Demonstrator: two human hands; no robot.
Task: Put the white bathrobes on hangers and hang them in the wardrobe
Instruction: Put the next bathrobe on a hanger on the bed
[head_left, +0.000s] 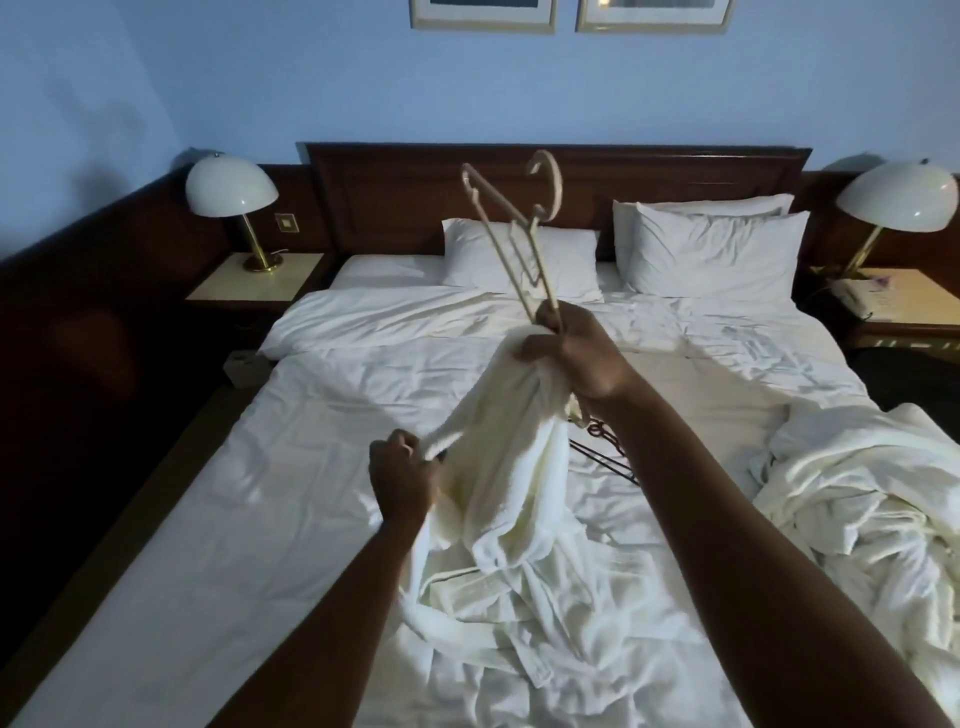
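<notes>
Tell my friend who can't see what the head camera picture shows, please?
Over a white bed, a person's right hand grips a cream hanger and a white bathrobe, while the left hand pulls its edge. Another bathrobe lies crumpled at right.

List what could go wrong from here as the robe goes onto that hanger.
1. The right hand grips both the cream hanger and a bunch of the white bathrobe; the hanger may slip or twist while the cloth is worked over it.
2. Most of the robe lies crumpled on the bed, so a sleeve may go on twisted.
3. Dark hangers lie just behind and could snag the cloth.
</notes>
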